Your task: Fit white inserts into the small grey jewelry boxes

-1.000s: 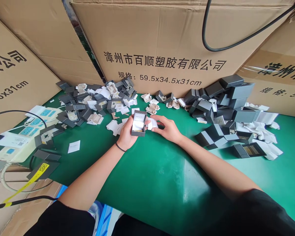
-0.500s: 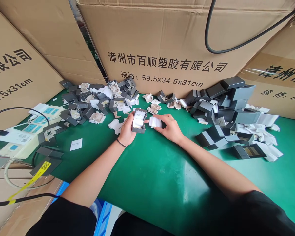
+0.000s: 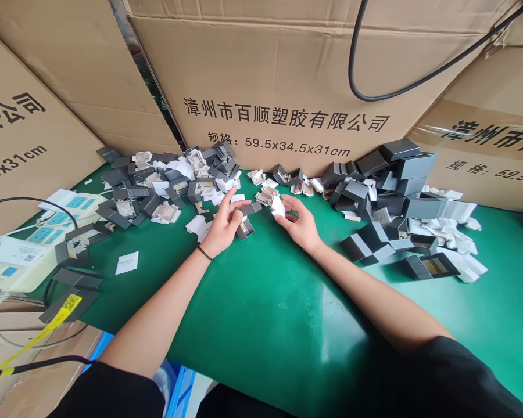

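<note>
Clock face: centred on the table (image 3: 270, 290) between the two hands, twelve toward the far cartons.
Left hand (image 3: 223, 227): at nine o'clock, open, its fingers extended and the thumb standing apart; a black band (image 3: 206, 253) circles the wrist.
Small dark box (image 3: 245, 229): just beside the left hand's thumb, on the side toward the centre, its flap raised; whether the thumb touches it I cannot tell.
Right hand (image 3: 302, 225): at three o'clock, fingers curled, thumb and fingertips pinching the white paper.
White paper (image 3: 278, 206): crumpled, at one o'clock, close to the centre.
Pale inserts (image 3: 267, 195): at twelve, just beyond the white paper.
Left heap (image 3: 150, 202): at ten o'clock, dark boxes mixed with papers, some boxes gaping.
Right heap (image 3: 418, 165): at two o'clock, dark boxes stacked unevenly, white wrapping along its near side.
Open box (image 3: 433, 266): just past three, lying near the right heap, a yellowish inside showing.
White card (image 3: 126, 263): between eight and nine, flat on the green surface.
Power strip (image 3: 39, 241): at nine, by the table's edge.
Printed carton (image 3: 261, 69): at twelve, behind everything.
Black cable (image 3: 377, 97): at one, looping in front of the carton.
</note>
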Motion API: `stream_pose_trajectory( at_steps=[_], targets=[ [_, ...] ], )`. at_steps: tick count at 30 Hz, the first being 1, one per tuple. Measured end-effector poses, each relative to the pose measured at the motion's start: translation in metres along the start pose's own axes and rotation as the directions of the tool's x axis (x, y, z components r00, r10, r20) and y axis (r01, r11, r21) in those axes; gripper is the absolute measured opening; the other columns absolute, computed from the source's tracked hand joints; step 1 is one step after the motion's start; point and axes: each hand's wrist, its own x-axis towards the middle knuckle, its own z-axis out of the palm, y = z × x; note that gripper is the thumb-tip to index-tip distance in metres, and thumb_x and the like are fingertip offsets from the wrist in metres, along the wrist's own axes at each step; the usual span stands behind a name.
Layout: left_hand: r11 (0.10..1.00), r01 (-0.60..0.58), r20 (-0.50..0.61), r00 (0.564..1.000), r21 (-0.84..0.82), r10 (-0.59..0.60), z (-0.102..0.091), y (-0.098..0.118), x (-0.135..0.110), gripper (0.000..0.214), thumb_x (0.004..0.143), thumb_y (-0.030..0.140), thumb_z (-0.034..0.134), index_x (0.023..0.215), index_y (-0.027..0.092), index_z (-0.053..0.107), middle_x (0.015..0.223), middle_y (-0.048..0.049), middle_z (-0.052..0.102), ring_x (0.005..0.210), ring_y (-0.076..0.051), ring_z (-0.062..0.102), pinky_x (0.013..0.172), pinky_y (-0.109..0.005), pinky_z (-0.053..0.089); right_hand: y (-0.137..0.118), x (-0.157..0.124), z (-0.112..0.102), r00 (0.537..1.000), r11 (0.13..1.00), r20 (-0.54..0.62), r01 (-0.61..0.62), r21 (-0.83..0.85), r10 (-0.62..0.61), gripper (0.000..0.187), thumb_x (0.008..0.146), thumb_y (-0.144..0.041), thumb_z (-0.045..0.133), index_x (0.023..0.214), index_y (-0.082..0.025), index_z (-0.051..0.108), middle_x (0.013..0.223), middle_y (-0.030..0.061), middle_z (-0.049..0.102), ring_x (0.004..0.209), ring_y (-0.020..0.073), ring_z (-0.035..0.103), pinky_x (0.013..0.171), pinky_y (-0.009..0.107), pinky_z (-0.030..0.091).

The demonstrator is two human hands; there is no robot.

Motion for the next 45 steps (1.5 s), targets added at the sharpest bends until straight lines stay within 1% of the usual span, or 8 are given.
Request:
stream_pose_trajectory(
  at_steps=[5,8,13,20,26,30,37,45],
  targets=[
    [0.973,0.001,0.101,0.995,0.230,-0.025,-0.020,0.013,0.002,0.072,0.075,0.030,0.066,0.140,0.028,0.034,0.131,-0.0112,0.050,0.111,-0.024,0.054,0.085,-0.028,0.047,-0.003,0.000,0.001,1.000,1.000,0.007,0.000,-0.014,0.000,0.050,0.072,-0.042,0.064,0.116,-0.020,0.054,0.107,0.0080,0.059,0.089,0.0170,0.056,0.075,0.032,0.053],
    [0.979,0.040,0.139,0.988,0.199,-0.068,-0.029,0.016,0.002,0.076,0.071,0.025,0.069,0.139,0.029,0.036,0.130,-0.0103,0.050,0.108,-0.025,0.056,0.082,-0.029,0.049,-0.006,-0.002,0.001,0.999,0.999,0.006,0.034,-0.016,-0.034,0.047,0.075,-0.042,0.062,0.116,-0.021,0.054,0.109,0.0070,0.058,0.089,0.0165,0.055,0.073,0.030,0.053],
    [0.972,0.108,0.194,0.970,0.210,-0.149,-0.037,0.015,0.005,0.061,0.066,0.022,0.073,0.125,0.023,0.055,0.132,-0.0101,0.050,0.116,-0.029,0.051,0.092,-0.033,0.046,-0.012,-0.007,0.003,0.984,0.986,0.080,0.163,-0.046,-0.159,0.041,0.079,-0.041,0.058,0.115,-0.022,0.055,0.114,0.0066,0.059,0.091,0.0178,0.056,0.075,0.031,0.052],
    [0.961,0.136,0.229,0.954,0.241,-0.193,-0.033,0.015,0.003,0.063,0.066,0.020,0.071,0.126,0.024,0.054,0.129,-0.0103,0.053,0.101,-0.027,0.059,0.085,-0.035,0.050,-0.010,-0.010,0.005,0.961,0.968,0.191,0.223,-0.119,-0.198,0.040,0.080,-0.039,0.058,0.117,-0.025,0.055,0.117,0.0053,0.059,0.096,0.0200,0.057,0.076,0.033,0.052],
    [0.899,0.078,0.076,0.990,0.432,-0.122,-0.017,0.008,0.001,0.062,0.063,0.019,0.069,0.123,0.027,0.055,0.119,-0.0075,0.058,0.082,-0.025,0.063,0.073,-0.035,0.052,-0.010,-0.007,0.004,0.962,0.955,0.188,0.232,-0.186,-0.198,0.040,0.079,-0.035,0.059,0.117,-0.024,0.055,0.115,0.0056,0.060,0.098,0.0212,0.056,0.071,0.032,0.053],
    [0.913,0.107,-0.023,0.994,0.394,-0.106,-0.011,0.002,0.000,0.055,0.061,0.017,0.069,0.114,0.026,0.060,0.109,-0.0063,0.061,0.082,-0.026,0.062,0.074,-0.035,0.050,-0.010,-0.007,0.004,0.962,0.954,0.199,0.228,-0.193,-0.190,0.040,0.079,-0.036,0.059,0.117,-0.026,0.056,0.114,0.0044,0.061,0.097,0.0207,0.057,0.072,0.033,0.054],
    [0.950,0.119,-0.056,0.993,0.287,-0.108,-0.007,0.000,-0.002,0.068,0.055,0.014,0.073,0.120,0.026,0.056,0.099,-0.0050,0.062,0.083,-0.027,0.060,0.081,-0.036,0.046,-0.009,-0.007,0.005,0.960,0.956,0.207,0.228,-0.183,-0.190,0.038,0.079,-0.036,0.059,0.116,-0.026,0.057,0.114,0.0040,0.062,0.095,0.0202,0.059,0.074,0.033,0.053],
    [0.873,0.082,-0.151,0.989,0.481,-0.009,-0.001,-0.009,-0.002,0.052,0.059,0.029,0.075,0.109,0.028,0.059,0.093,-0.0036,0.064,0.081,-0.027,0.061,0.080,-0.037,0.046,-0.013,-0.011,0.006,0.959,0.956,0.220,0.225,-0.189,-0.182,0.038,0.080,-0.036,0.058,0.116,-0.025,0.057,0.110,0.0045,0.063,0.090,0.0189,0.059,0.074,0.032,0.052]
  ],
)
